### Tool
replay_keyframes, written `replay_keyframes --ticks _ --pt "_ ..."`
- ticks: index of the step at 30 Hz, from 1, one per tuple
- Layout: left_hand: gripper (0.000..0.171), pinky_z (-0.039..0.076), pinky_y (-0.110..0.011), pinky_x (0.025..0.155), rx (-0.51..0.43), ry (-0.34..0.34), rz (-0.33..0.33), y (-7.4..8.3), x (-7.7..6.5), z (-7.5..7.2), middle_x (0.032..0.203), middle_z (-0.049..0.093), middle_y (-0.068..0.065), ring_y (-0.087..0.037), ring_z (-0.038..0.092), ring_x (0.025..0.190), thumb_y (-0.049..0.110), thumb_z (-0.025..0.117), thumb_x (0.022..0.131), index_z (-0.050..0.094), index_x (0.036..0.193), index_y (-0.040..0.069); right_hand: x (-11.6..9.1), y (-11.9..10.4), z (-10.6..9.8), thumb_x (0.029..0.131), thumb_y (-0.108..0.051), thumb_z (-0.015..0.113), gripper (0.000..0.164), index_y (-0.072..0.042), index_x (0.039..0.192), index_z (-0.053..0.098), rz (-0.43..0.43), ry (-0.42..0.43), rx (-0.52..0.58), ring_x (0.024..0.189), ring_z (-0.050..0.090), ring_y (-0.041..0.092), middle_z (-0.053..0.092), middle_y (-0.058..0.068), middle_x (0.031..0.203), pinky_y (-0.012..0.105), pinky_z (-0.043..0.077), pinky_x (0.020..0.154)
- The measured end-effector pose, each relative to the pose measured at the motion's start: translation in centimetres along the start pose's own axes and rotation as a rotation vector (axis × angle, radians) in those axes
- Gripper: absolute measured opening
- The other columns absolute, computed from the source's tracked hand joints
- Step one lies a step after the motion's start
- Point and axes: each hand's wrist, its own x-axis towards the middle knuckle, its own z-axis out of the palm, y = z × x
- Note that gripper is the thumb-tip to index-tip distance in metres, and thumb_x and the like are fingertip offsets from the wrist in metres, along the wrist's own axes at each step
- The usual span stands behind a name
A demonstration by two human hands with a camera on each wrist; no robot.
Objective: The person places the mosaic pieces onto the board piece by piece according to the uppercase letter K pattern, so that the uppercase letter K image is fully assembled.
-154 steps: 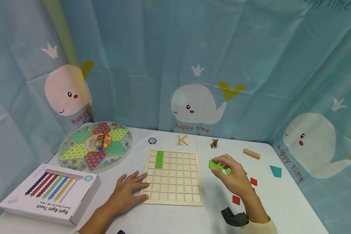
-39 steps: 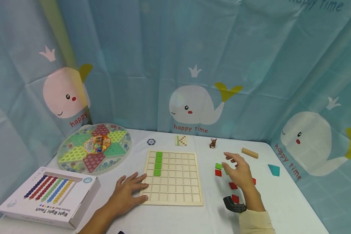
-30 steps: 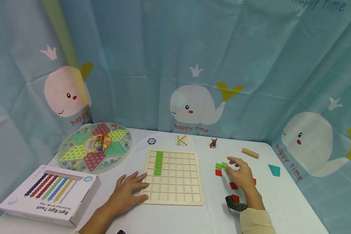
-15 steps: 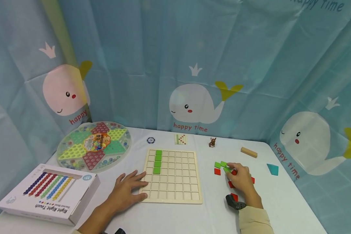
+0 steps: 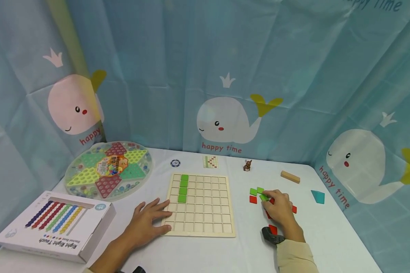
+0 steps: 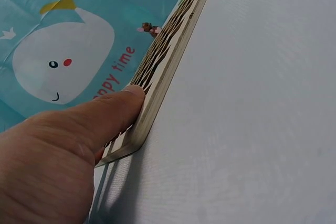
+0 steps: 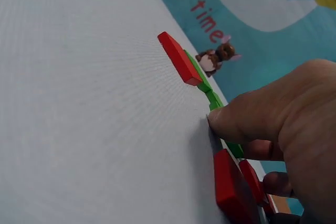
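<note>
Right grip (image 5: 278,206) pinches 1 green tile (image 5: 264,198) at its fingertips; left grip (image 5: 146,223), fingers apart, touches the board (image 5: 208,206).

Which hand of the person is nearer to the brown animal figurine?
The right hand. In the head view it is at a green tile, below and right of the figurine. The left hand touches the left edge of the board, farther off.

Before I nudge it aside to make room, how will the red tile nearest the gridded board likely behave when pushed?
The red tile should slide rather than roll: it lies flat on the white table. It is probably stiff, given its straight edges and visible thickness, and likely light, being small.
</note>
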Motion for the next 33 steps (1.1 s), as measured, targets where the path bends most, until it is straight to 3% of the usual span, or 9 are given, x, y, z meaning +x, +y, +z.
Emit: replay_keyframes --ticks 6,12,15,22,28,33 --pt "0.043 0.008 -0.062 0.105 0.001 0.006 0.005 0.0 0.0 -0.1 0.138 0.053 -0.002 -0.038 0.034 0.135 0.037 0.081 0.074 0.074 0.11 0.016 -0.1 -0.5 0.0 0.087 -0.012 0.065 0.039 -0.004 0.125 0.064 -0.002 0.027 -0.013 0.112 0.042 0.038 0.057 0.019 0.123 0.056 0.033 0.088" --pt "0.042 0.008 -0.062 0.105 -0.003 0.005 0.007 0.1 0.0 -0.1 0.138 0.054 -0.002 -0.038 0.034 0.135 0.037 0.081 0.074 0.074 0.11 0.016 -0.1 -0.8 -0.4 0.089 -0.007 0.063 0.038 -0.003 0.127 0.062 0.06 0.08 0.086 0.105 0.047 0.033 0.059 0.017 0.119 0.051 0.044 0.089" --pt "0.042 0.008 -0.062 0.105 0.001 0.006 0.005 0.1 0.1 -0.1 0.138 0.053 -0.002 -0.037 0.035 0.135 0.036 0.081 0.074 0.074 0.109 0.016 -0.1 -0.9 -0.7 0.09 -0.005 0.061 0.036 -0.003 0.125 0.063 0.05 0.13 0.134 0.1 0.05 0.031 0.059 0.015 0.115 0.046 0.047 0.086" --pt "0.041 0.01 -0.062 0.104 0.011 0.02 0.017 0.1 0.1 -0.1 0.137 0.055 -0.003 -0.038 0.036 0.134 0.039 0.081 0.074 0.075 0.108 0.017 -0.3 -2.1 -1.6 0.087 -0.003 0.064 0.034 -0.005 0.12 0.066 -0.045 0.246 0.165 0.096 0.053 0.025 0.062 0.009 0.107 0.039 0.048 0.074" --pt "0.041 0.01 -0.061 0.105 0.006 0.015 0.001 0.1 0.0 -0.1 0.137 0.055 -0.002 -0.037 0.036 0.134 0.037 0.082 0.073 0.075 0.108 0.017 -1.0 -4.2 -3.1 0.087 0.001 0.065 0.033 -0.001 0.12 0.065 -0.154 0.303 0.197 0.101 0.055 0.03 0.062 0.014 0.112 0.048 0.048 0.084" --pt "0.041 0.01 -0.061 0.105 0.013 0.011 0.007 0.1 0.0 -0.1 0.136 0.055 -0.003 -0.037 0.036 0.134 0.038 0.081 0.073 0.075 0.107 0.017 -1.8 -6.0 -4.1 0.084 0.006 0.067 0.033 0.001 0.117 0.066 -0.243 0.351 0.202 0.099 0.058 0.027 0.064 0.012 0.109 0.043 0.049 0.084"
